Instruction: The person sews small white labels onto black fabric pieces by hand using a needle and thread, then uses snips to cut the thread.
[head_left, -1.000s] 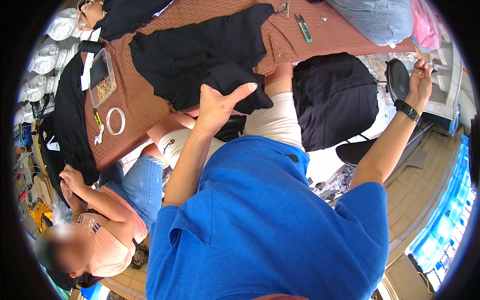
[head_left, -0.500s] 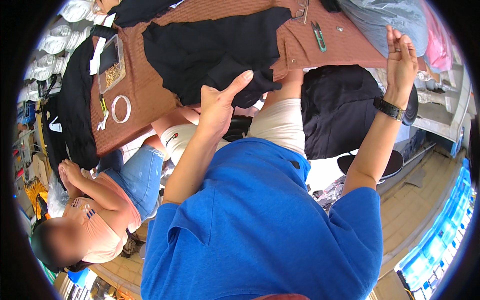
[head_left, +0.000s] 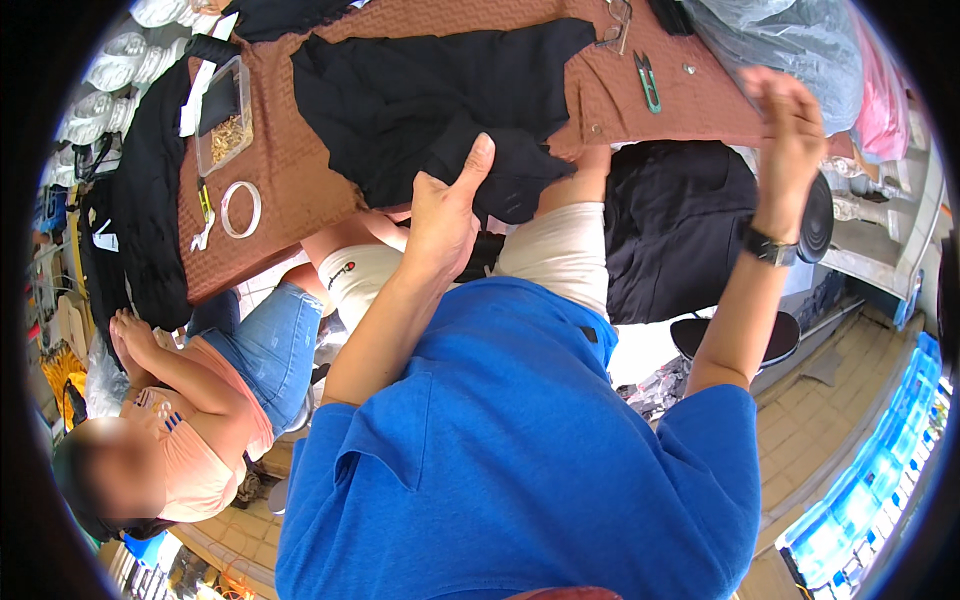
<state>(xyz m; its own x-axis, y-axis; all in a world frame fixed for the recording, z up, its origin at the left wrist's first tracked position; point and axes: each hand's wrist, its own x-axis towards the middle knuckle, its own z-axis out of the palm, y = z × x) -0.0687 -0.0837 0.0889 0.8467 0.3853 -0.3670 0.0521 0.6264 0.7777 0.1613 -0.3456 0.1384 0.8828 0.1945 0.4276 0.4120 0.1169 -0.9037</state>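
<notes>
A large piece of black cloth (head_left: 430, 95) lies spread over the table and droops past its near edge. My left hand (head_left: 447, 215) is closed on the drooping part, thumb pointing up on top and the other fingers hidden behind. My right hand (head_left: 790, 130) is raised at the right, away from the cloth, near a bluish plastic bag. Its fingers are bent and bunched together, slightly blurred; whatever they pinch is too small to see. Green-handled thread snips (head_left: 648, 82) rest on the table between the cloth and my right hand.
The table has a brown cover (head_left: 290, 200). At left are a clear box (head_left: 225, 125) of small gold-coloured pieces, a white ring (head_left: 241, 209) and a yellow cutter (head_left: 205, 205). Glasses (head_left: 617, 28) lie at the far edge. Black fabric (head_left: 680, 230) hangs beside my leg. Another person (head_left: 200, 410) sits at left.
My right hand has moved slightly left and down, its fingers curling more. My left hand keeps its hold on the cloth. The whole view has shifted a little.
</notes>
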